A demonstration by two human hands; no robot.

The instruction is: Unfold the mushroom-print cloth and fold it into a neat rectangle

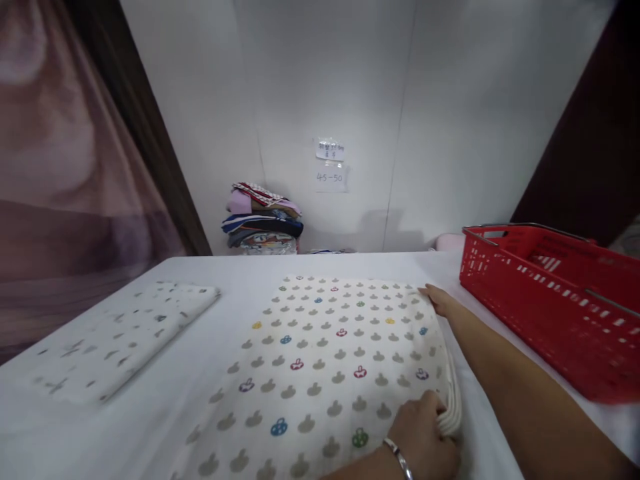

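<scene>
A cream cloth (325,360) printed with small grey and coloured shapes lies folded flat in the middle of the white table (240,293). My left hand (423,433), with a metal bracelet at the wrist, grips the stacked layers of the cloth's near right edge. My right hand (440,301) reaches forward along the right side. Its fingers are on the cloth's far right corner and seem to hold it.
A red plastic basket (545,300) stands at the right, close to my right arm. Another folded white cloth (120,337) with dark specks lies at the left. A pile of folded clothes (263,220) sits against the back wall below paper notes (330,163).
</scene>
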